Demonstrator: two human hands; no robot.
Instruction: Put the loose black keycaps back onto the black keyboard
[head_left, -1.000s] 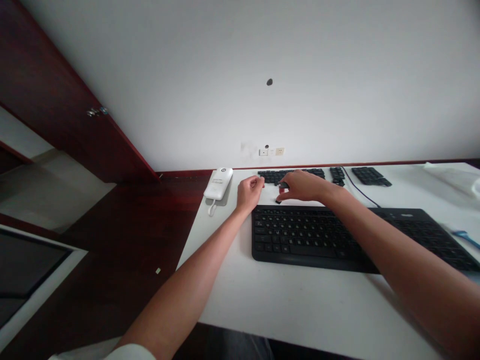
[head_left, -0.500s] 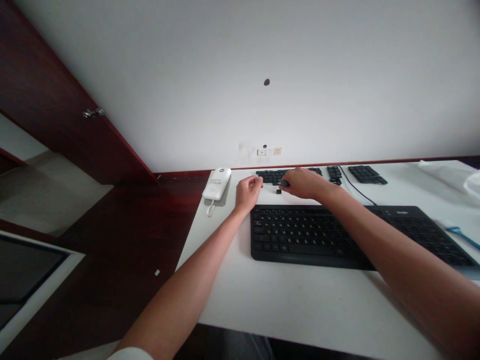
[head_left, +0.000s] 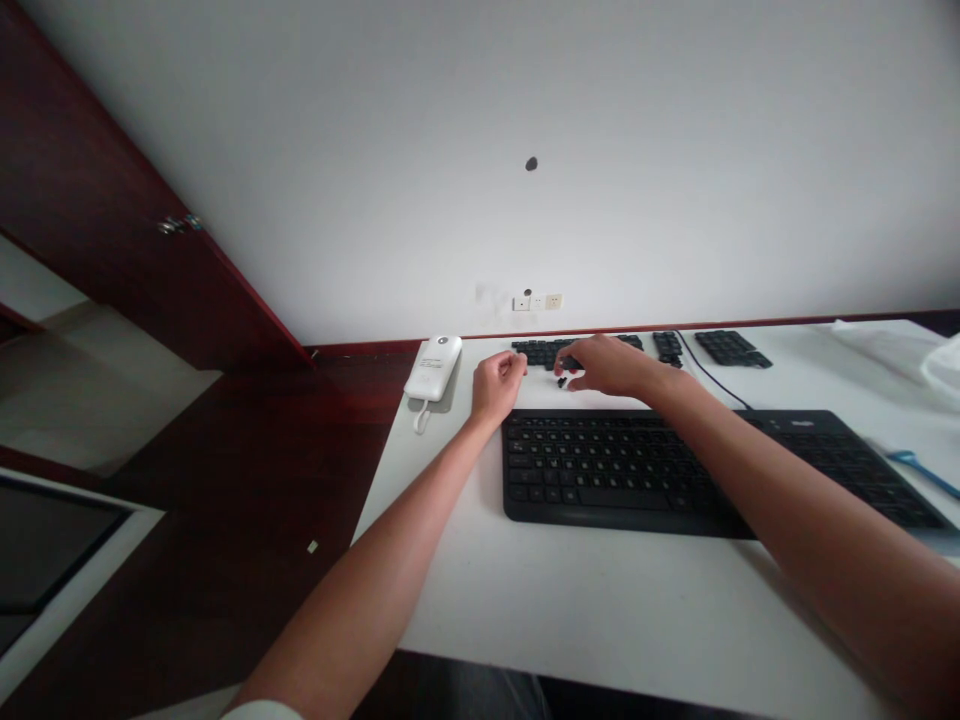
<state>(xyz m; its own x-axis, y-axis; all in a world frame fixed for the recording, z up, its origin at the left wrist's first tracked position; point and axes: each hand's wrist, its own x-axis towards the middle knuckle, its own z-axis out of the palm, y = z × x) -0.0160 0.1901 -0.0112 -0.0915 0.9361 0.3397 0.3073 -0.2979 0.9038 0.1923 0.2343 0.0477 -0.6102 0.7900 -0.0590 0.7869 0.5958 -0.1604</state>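
Observation:
My right hand (head_left: 606, 366) reaches over the far part of the white desk, its thumb and fingers curled around a small black keycap (head_left: 562, 382). The keycap looks tilted at the fingertips. Just behind lie rows of loose black keycaps (head_left: 534, 350), partly covered by this hand. To the left, my left hand (head_left: 496, 385) rests on the desk with fingers curled closed; whatever may be inside them is hidden. A large black keyboard (head_left: 600, 508) lies in front of both hands, and my right forearm crosses above it.
A white power bank (head_left: 433, 368) with a strap lies at the desk's left edge. More keycap groups (head_left: 730, 348) sit along the back, beside a black cable (head_left: 716, 375). At the right are a blue-handled tool (head_left: 926, 468) and a translucent plastic bag (head_left: 892, 350).
My right hand's thumb and fingers have spread and shifted around the small keycap, which now looks tilted instead of flat. My left hand has stayed in place.

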